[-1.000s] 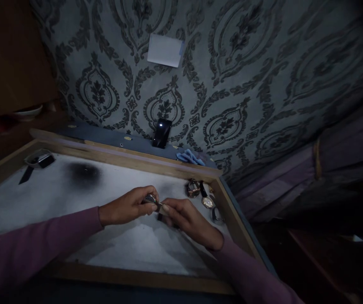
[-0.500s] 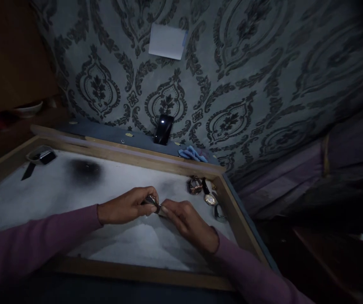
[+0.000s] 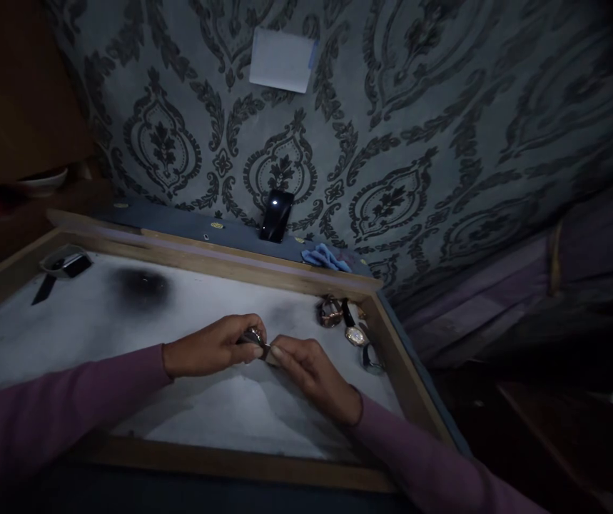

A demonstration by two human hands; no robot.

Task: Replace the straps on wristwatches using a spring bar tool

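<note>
Over the middle of a white-bottomed wooden tray (image 3: 220, 457), my left hand (image 3: 214, 348) is closed around the shiny case of a wristwatch (image 3: 254, 335). My right hand (image 3: 314, 371) meets it from the right, thumb and fingers pinching the watch's strap (image 3: 270, 354). The fingertips of both hands nearly touch, and they cover much of the watch. To the right of my hands lie a brown watch (image 3: 330, 312), a gold-cased watch with a dark strap (image 3: 356, 335) and another dark watch (image 3: 372, 359).
At the tray's far left lies a square-faced watch (image 3: 76, 265) with a dark strap. Behind the tray, a phone (image 3: 277, 215) leans on the patterned wall, with a blue cloth (image 3: 326, 257) beside it. White paper (image 3: 283, 61) hangs above. A purple curtain (image 3: 488, 285) is at right.
My hands stay almost in place on the watch, with only a slight shift of the fingers. The whole view has moved a little. Nothing has been let go.
</note>
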